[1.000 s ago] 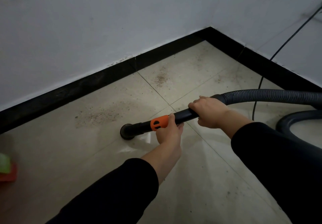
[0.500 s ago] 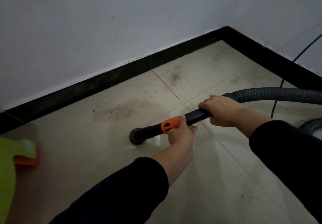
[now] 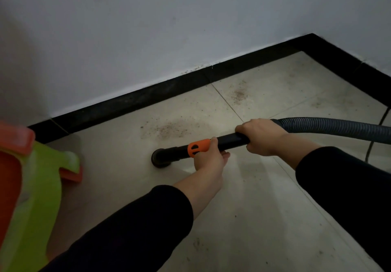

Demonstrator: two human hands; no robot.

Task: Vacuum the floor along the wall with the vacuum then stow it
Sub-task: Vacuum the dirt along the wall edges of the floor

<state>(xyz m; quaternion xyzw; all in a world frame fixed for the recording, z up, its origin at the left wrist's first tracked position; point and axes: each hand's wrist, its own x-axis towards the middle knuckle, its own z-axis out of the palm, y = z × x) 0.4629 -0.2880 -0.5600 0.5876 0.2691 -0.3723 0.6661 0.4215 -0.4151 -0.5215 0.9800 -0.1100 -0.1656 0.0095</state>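
As left grip (image 3: 208,158) clasps wand (image 3: 231,140), nozzle (image 3: 160,158) just beyond

Left hand (image 3: 208,157) grips the black tube (image 3: 232,139) just behind its orange collar (image 3: 197,148). Right hand (image 3: 261,137) grips the same tube further back, where the ribbed hose (image 3: 334,129) joins. The nozzle (image 3: 161,159), ahead of the left hand, sits on the tiled floor (image 3: 254,218). A patch of dirt (image 3: 169,128) lies beyond the left hand, short of the black skirting board (image 3: 148,100). A green and orange plastic item (image 3: 38,187) stands well to the left of both hands.
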